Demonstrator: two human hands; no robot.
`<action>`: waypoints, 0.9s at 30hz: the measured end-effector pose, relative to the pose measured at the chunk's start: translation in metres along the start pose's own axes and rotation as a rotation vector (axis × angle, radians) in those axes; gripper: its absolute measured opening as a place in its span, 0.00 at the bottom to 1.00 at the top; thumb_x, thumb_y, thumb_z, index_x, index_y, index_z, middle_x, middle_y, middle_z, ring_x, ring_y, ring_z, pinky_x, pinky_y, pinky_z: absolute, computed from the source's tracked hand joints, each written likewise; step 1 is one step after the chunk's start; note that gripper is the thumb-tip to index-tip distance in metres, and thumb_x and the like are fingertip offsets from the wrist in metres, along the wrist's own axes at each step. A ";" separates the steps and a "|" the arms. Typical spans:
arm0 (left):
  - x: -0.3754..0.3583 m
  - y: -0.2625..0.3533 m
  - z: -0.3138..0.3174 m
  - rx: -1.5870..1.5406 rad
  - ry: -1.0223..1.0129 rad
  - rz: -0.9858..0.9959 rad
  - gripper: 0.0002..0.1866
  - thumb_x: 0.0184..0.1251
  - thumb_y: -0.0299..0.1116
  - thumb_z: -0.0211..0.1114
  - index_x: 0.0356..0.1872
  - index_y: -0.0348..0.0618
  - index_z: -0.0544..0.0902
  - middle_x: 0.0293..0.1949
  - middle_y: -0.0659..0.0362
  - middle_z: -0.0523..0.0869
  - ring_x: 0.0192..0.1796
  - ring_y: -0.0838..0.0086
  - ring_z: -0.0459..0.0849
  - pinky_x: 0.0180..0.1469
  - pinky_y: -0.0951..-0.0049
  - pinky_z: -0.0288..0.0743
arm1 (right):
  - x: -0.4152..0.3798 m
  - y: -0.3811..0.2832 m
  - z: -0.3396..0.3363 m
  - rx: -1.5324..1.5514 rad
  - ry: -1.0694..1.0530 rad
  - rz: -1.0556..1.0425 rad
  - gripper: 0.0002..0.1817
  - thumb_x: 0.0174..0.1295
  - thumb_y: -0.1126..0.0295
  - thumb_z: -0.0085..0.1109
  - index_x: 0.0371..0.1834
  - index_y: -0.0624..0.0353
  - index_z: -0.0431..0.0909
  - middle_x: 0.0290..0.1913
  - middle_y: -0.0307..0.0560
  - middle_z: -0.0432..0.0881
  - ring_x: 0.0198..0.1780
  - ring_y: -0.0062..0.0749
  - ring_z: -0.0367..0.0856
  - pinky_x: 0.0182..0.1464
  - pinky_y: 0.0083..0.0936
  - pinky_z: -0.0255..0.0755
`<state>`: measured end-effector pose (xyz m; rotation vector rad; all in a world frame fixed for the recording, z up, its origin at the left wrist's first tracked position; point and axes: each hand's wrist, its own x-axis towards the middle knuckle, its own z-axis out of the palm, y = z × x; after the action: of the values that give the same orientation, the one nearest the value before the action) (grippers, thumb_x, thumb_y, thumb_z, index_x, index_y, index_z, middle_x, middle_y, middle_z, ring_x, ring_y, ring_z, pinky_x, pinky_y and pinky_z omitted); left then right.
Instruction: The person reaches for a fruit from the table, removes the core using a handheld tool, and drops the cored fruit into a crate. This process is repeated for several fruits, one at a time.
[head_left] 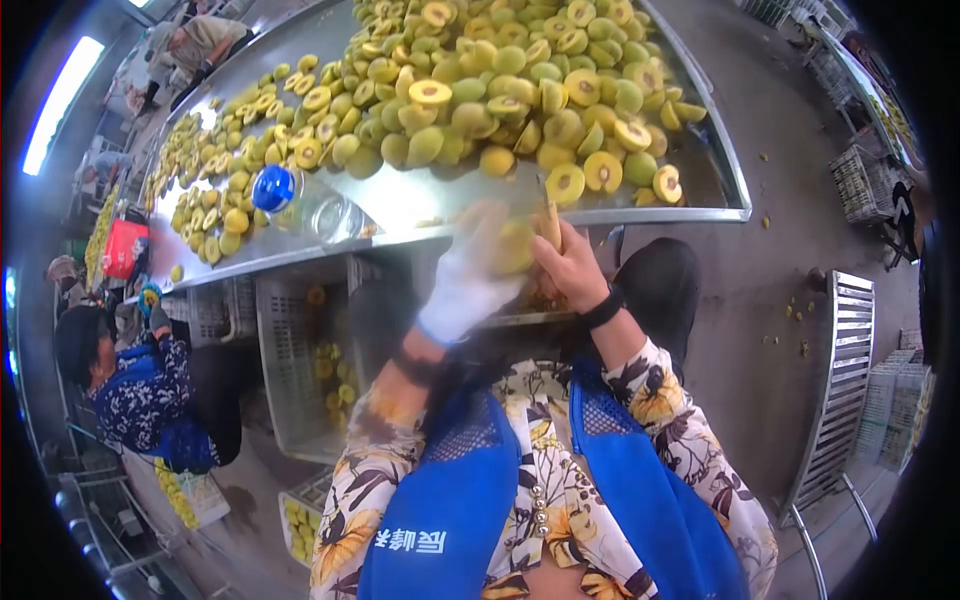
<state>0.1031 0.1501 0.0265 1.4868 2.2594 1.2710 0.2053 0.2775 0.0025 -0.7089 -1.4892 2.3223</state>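
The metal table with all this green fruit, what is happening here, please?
A person in a blue apron works at the edge of the metal table, which carries a heap of halved green fruit. The gloved left hand holds one fruit, while the bare right hand presses a knife against it. A co-worker sits nearby.

A white-gloved left hand (462, 285) cups a yellow-green fruit (514, 248) while the bare right hand (575, 270) presses a wooden-handled knife (551, 222) against it. Beyond lies a steel table (420, 205) piled with cut fruit halves (500, 80).
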 end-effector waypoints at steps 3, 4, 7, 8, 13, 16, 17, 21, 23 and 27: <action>-0.018 -0.008 0.003 -0.485 0.056 -0.192 0.45 0.44 0.31 0.72 0.65 0.41 0.57 0.62 0.52 0.65 0.62 0.62 0.68 0.63 0.67 0.63 | -0.001 0.015 -0.002 0.028 -0.071 0.058 0.22 0.59 0.68 0.55 0.56 0.62 0.63 0.25 0.37 0.73 0.12 0.15 0.63 0.13 0.14 0.57; -0.016 0.010 -0.001 -0.571 0.140 -0.325 0.37 0.57 0.42 0.65 0.64 0.41 0.58 0.59 0.55 0.68 0.60 0.66 0.70 0.62 0.68 0.63 | -0.005 0.013 0.002 0.098 -0.103 0.058 0.22 0.59 0.68 0.56 0.55 0.61 0.65 0.26 0.37 0.73 0.12 0.14 0.63 0.13 0.13 0.57; -0.030 -0.019 0.023 -1.377 0.155 -0.537 0.31 0.65 0.53 0.53 0.60 0.42 0.63 0.54 0.55 0.72 0.56 0.68 0.72 0.60 0.70 0.65 | -0.006 0.032 0.012 -0.160 -0.059 -0.091 0.22 0.57 0.66 0.57 0.53 0.63 0.68 0.31 0.44 0.79 0.22 0.27 0.74 0.24 0.23 0.67; -0.031 -0.020 0.027 -1.290 0.199 -0.614 0.30 0.67 0.59 0.43 0.55 0.44 0.68 0.48 0.57 0.76 0.51 0.69 0.75 0.53 0.69 0.70 | -0.006 0.035 0.015 -0.334 -0.024 -0.147 0.22 0.56 0.65 0.57 0.52 0.64 0.69 0.33 0.48 0.80 0.25 0.33 0.77 0.28 0.28 0.70; -0.035 -0.042 0.031 -1.133 0.437 -0.714 0.21 0.69 0.49 0.46 0.50 0.42 0.72 0.43 0.57 0.77 0.45 0.70 0.77 0.47 0.69 0.73 | -0.023 0.016 0.029 -0.893 0.090 -0.224 0.20 0.55 0.64 0.56 0.49 0.62 0.68 0.31 0.65 0.78 0.33 0.58 0.77 0.34 0.43 0.71; -0.036 -0.041 0.029 -1.154 0.454 -0.586 0.18 0.68 0.40 0.46 0.51 0.39 0.72 0.44 0.55 0.77 0.45 0.70 0.76 0.49 0.70 0.72 | -0.034 0.023 0.030 -0.963 0.005 -0.187 0.17 0.55 0.65 0.55 0.45 0.61 0.68 0.29 0.66 0.77 0.32 0.61 0.76 0.33 0.45 0.70; -0.034 -0.038 0.026 -1.216 0.451 -0.570 0.17 0.66 0.38 0.48 0.50 0.39 0.72 0.44 0.53 0.77 0.47 0.68 0.76 0.51 0.68 0.72 | -0.036 0.027 0.030 -0.993 -0.033 -0.178 0.16 0.55 0.65 0.55 0.44 0.61 0.68 0.28 0.65 0.77 0.32 0.61 0.76 0.33 0.46 0.70; -0.033 -0.039 0.025 -1.279 0.433 -0.491 0.18 0.63 0.36 0.51 0.51 0.37 0.71 0.47 0.49 0.77 0.50 0.62 0.76 0.55 0.64 0.70 | -0.039 0.040 0.029 -1.038 -0.033 -0.196 0.15 0.56 0.66 0.54 0.43 0.61 0.65 0.26 0.64 0.77 0.30 0.61 0.75 0.32 0.48 0.68; -0.033 -0.039 0.025 -1.281 0.432 -0.488 0.19 0.62 0.36 0.51 0.51 0.37 0.71 0.47 0.48 0.77 0.50 0.62 0.76 0.55 0.64 0.70 | -0.039 0.042 0.029 -1.036 -0.036 -0.198 0.15 0.57 0.66 0.53 0.42 0.62 0.64 0.25 0.64 0.76 0.30 0.61 0.75 0.32 0.48 0.68; -0.033 -0.038 0.025 -1.214 0.441 -0.466 0.19 0.64 0.37 0.50 0.51 0.36 0.71 0.47 0.48 0.77 0.50 0.64 0.75 0.55 0.66 0.70 | -0.039 0.041 0.033 -1.024 -0.038 -0.128 0.14 0.57 0.67 0.53 0.39 0.63 0.62 0.24 0.65 0.75 0.29 0.62 0.74 0.31 0.49 0.67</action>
<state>0.1070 0.1323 -0.0266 0.2483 1.2565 2.2444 0.2205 0.2162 -0.0138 -0.7305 -2.6318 1.3546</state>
